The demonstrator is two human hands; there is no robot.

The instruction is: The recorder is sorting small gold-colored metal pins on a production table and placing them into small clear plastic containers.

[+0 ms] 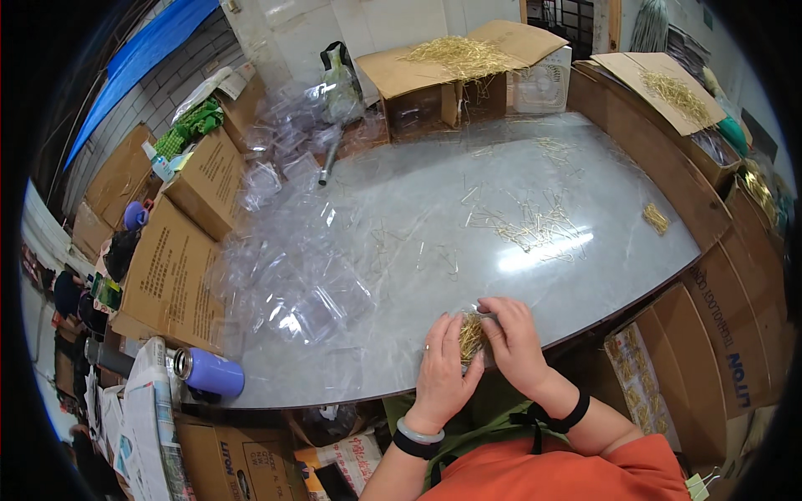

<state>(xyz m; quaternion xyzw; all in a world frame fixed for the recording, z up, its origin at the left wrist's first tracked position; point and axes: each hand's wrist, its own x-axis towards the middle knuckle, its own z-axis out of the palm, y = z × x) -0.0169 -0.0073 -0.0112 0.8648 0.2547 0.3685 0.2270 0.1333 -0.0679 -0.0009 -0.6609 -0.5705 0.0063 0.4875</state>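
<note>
Between my two hands at the table's near edge is a bundle of thin gold wire hooks. My left hand is cupped along the bundle's left side, with its fingers pressed together. My right hand curls around the right side, its thumb and fingers closed in against the wires. Whether a clear box sits under the bundle, I cannot tell. Loose gold wire hooks lie scattered farther up the grey table. A small gold bundle rests near the right edge.
Clear plastic boxes pile up on the table's left side. A purple bottle lies at the near left corner. Gold wires heap on a cardboard box at the back. Cardboard walls border the right; a box of packed gold bundles stands below.
</note>
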